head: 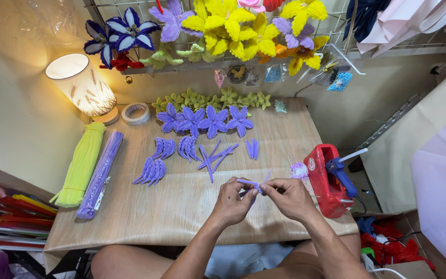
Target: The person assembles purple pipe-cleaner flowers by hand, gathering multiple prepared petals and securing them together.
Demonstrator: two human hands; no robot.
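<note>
My left hand (pixel 234 200) and my right hand (pixel 288 196) meet over the near middle of the wooden table (pixel 181 206). Together they pinch a small purple pipe-cleaner piece (pixel 251 183) between the fingertips, with thin ends sticking out to the left and up to the right. Just beyond my hands lie loose purple pipe-cleaner stems (pixel 215 156) and bent purple petal bundles (pixel 150 170). Several finished purple flowers (pixel 205 120) sit in a row further back.
A red stand with a blue glue gun (pixel 331 178) is right of my hands. Yellow-green (pixel 81 165) and purple pipe-cleaner bundles (pixel 100 174) lie at the left. A lit lamp (pixel 81 85), a tape roll (pixel 136 113), green flowers (pixel 218 98) and hanging flowers (pixel 233 26) stand at the back.
</note>
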